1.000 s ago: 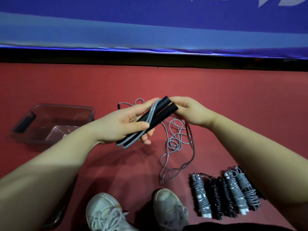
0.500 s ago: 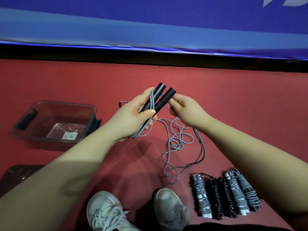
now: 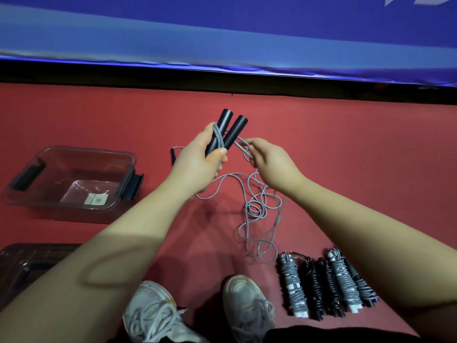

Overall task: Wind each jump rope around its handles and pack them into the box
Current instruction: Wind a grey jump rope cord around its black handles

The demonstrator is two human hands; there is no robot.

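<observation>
My left hand [image 3: 197,159] grips the black handles [image 3: 230,129] while my right hand [image 3: 272,164] pinches the grey cord [image 3: 257,209], whose loose loops on the floor [image 3: 346,149] could knot during winding.

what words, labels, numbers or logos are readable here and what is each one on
Nothing is readable.
Banner: white marks at the top right, cut off by the frame edge.
Box: pale sticker on its floor, too blurred to read.
Wound ropes: white bands, no print shows.
</observation>
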